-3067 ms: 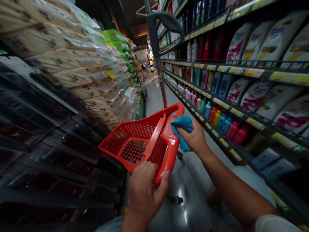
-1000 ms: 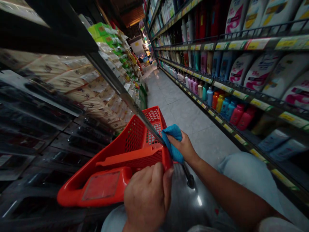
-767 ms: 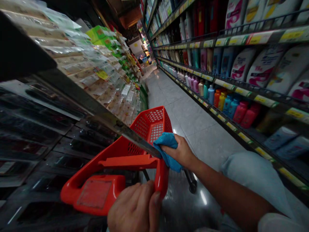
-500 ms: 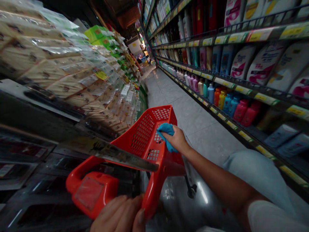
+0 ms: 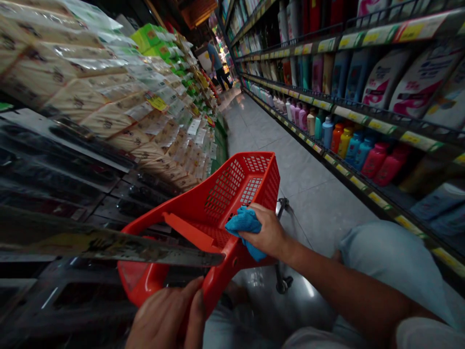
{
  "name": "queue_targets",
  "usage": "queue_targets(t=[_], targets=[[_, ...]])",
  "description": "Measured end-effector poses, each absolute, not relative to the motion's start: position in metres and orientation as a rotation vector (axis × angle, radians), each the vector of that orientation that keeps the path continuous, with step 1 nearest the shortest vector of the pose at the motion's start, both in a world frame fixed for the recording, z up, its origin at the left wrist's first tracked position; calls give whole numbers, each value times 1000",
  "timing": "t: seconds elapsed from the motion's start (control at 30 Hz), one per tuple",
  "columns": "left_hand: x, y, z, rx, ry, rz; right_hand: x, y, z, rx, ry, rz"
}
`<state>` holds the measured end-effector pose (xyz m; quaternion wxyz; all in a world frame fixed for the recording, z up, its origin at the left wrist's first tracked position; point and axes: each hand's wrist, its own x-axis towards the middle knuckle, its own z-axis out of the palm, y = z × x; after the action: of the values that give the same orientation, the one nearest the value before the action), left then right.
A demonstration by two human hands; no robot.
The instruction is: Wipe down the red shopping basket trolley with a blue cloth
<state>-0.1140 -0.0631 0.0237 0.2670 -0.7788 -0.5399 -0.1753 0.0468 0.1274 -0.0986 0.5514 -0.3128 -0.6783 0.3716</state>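
Observation:
A red plastic basket cart (image 5: 225, 184) with meshed walls stands in the middle of the view, tilted in the picture. My left hand (image 5: 169, 310) is wrapped round its red handle frame at the bottom. In my right hand (image 5: 267, 232) is a blue cloth (image 5: 244, 220), bunched up and pressed on the basket's right rim near the handle end. Part of the cloth hangs down the basket's outer side. A worn metal bar (image 5: 109, 242) crosses from the left edge to the handle frame.
Shelves of bottles (image 5: 363, 150) line the right side. Stacked plastic packs (image 5: 109, 106) fill the left, above dark boxed goods. A tiled aisle floor (image 5: 261, 121) runs ahead, where a person (image 5: 217, 63) stands far off.
My right hand and the cloth have moved down along the rim towards the handle. The cart has turned, showing more of its right side. A person has come into view far down the aisle.

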Motion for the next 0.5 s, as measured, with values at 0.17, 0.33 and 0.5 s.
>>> queue_targets(t=[0.17,0.33,0.5], targets=[[-124,-62,25,-2108,-1468,-492,44,136,-111,-965,-1415,824],[-144,-59,22,-2112,-1437,-558,26,103,-128,-614,-1537,838],[-130,-59,26,-1980,-1379,-623,13,122,-168,-885,-1361,835]])
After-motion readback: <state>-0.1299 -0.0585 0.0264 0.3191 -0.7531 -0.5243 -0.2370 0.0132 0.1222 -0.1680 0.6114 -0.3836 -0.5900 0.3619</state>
